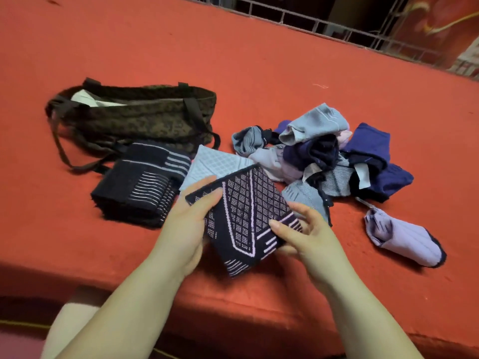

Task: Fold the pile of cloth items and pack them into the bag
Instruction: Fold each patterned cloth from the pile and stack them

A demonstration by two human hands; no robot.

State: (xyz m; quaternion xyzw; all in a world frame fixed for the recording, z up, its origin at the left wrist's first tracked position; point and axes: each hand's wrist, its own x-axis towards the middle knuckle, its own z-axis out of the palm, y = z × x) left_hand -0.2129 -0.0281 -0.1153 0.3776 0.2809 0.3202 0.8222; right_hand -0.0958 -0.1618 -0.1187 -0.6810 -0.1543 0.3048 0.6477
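- A folded dark navy cloth (246, 216), patterned with lilac diamonds and stripes, is gripped at opposite edges by the left hand (190, 224) and right hand (308, 237).
- It is held above the red surface (259, 73), between the folded stack (140, 185) and the unfolded pile (326, 156), with the brown bag (145, 117) behind.

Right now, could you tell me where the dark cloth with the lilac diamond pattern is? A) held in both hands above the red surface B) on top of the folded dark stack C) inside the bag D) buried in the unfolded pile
A: the left hand and right hand both grip the diamond-patterned cloth, in front of the bag, folded stack and pile.
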